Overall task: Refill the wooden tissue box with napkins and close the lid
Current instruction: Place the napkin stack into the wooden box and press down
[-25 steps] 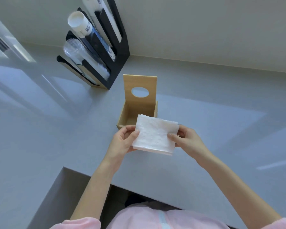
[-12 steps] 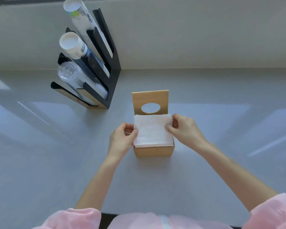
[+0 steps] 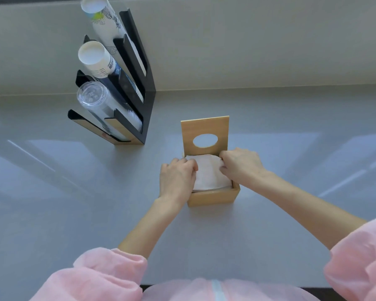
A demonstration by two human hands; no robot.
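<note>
A small wooden tissue box stands on the grey counter, its lid hinged upright at the back with an oval hole in it. A stack of white napkins sits inside the box, its top just above the rim. My left hand grips the stack's left edge, fingers curled down over it. My right hand holds the right edge, fingertips tucked between napkins and box wall. Both hands hide the box's side walls.
A black cup dispenser stands at the back left, holding a stack of clear plastic cups and two stacks of paper cups. The grey counter runs to a wall behind; its front edge lies near my body.
The napkin stack has gone from held above the box down into it. Both hands followed it down and now press at its sides.
</note>
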